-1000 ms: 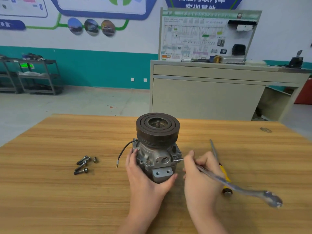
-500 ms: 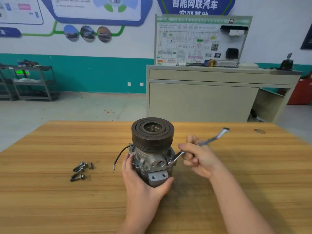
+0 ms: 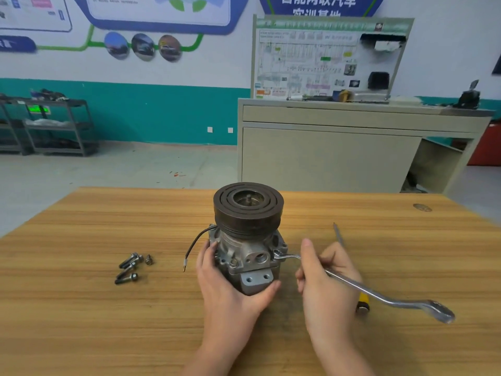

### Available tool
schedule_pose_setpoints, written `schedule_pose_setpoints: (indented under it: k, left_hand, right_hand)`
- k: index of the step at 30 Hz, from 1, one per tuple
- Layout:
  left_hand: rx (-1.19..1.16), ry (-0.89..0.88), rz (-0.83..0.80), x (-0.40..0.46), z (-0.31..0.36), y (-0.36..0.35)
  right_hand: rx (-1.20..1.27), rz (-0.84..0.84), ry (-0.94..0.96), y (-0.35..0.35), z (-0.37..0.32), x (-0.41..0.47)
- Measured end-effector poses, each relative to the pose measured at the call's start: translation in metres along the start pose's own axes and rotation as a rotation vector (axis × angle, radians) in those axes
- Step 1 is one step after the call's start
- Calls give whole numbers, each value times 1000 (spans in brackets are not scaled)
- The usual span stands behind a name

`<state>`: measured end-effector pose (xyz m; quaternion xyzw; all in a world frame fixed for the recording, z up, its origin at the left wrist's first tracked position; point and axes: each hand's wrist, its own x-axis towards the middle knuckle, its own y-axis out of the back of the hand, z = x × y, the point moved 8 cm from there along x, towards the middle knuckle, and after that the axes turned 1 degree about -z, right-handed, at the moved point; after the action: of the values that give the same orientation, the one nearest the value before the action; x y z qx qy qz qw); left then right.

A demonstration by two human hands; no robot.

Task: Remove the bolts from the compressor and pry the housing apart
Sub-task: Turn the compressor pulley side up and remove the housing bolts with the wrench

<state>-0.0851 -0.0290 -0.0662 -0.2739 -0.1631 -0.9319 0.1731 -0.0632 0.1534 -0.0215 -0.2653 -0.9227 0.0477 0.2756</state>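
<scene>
On compressor (image 3: 248,240) — right hand (image 3: 326,283) seemingly turns wrench (image 3: 379,295).

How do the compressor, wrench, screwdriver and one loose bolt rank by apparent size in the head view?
1. compressor, bulkiest.
2. wrench, held in the right hand; its length looks close to the compressor's height, but it is far thinner.
3. screwdriver, partly hidden behind that hand, so its rank against the wrench is unsure.
4. bolt, clearly smallest.

Right hand (image 3: 326,278) swung wrench (image 3: 379,295) handle from far side back toward person; free end now near-right of grip, head staying on compressor (image 3: 248,240) bolt.
</scene>
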Motion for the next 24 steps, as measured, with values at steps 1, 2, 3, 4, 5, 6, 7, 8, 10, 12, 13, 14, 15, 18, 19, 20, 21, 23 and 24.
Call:
schedule_pose_setpoints:
  k: [1, 2, 3, 4, 5, 6, 7, 8, 10, 12, 13, 14, 15, 18, 19, 20, 21, 23, 24]
  left_hand:
    - [-3, 2, -1, 0, 0, 0]
    - [-7, 2, -3, 0, 0, 1]
    - [-11, -1, -3, 0, 1, 1]
    - [-14, -1, -1, 0, 2, 1]
    - [-18, 9, 3, 0, 1, 2]
    - [-26, 30, 3, 0, 0, 2]
    - [-36, 51, -2, 0, -1, 1]
    - [-40, 58, -4, -1, -1, 1]
    - [-21, 24, 8, -1, 1, 2]
    - [8, -4, 12, 0, 2, 1]
    - [12, -1, 10, 0, 2, 1]
    - [8, 7, 8, 0, 1, 1]
    - [-2, 14, 5, 0, 1, 1]
    - [-12, 6, 2, 1, 3, 2]
    - [-7, 3, 2, 2, 3, 2]
    - [0, 6, -2, 2, 2, 2]
    - [2, 14, -9, 3, 1, 2]
    - [-13, 25, -28, 3, -1, 4]
    - [-34, 29, -43, 3, -2, 5]
  right_hand:
    - [-13, 3, 41, -3, -7, -3]
    - [-45, -3, 95, -7, -14, -6]
    - [-118, -16, 178, -11, -25, -10]
    - [-218, -33, 262, -17, -33, -14]
    - [-292, -54, 317, -23, -37, -19]
    - [-316, -84, 330, -28, -37, -23]
    - [-324, -114, 327, -31, -36, -27]
    - [-334, -121, 348, -32, -36, -32]
    - [-296, -105, 295, -26, -31, -32]
    - [-159, -110, 87, -13, -14, -19]
    - [-53, -152, -33, -7, -3, -8]
    - [83, -231, -176, -4, 10, 3]
    - [246, -340, -332, -5, 23, 13]
    - [478, -677, -736, -24, 45, 33]
    - [516, -769, -828, -34, 50, 36]
    - [552, -840, -903, -42, 53, 36]
    - [579, -879, -957, -49, 55, 37]
    - [640, -860, -978, -60, 56, 44]
    - [681, -787, -957, -62, 55, 49]
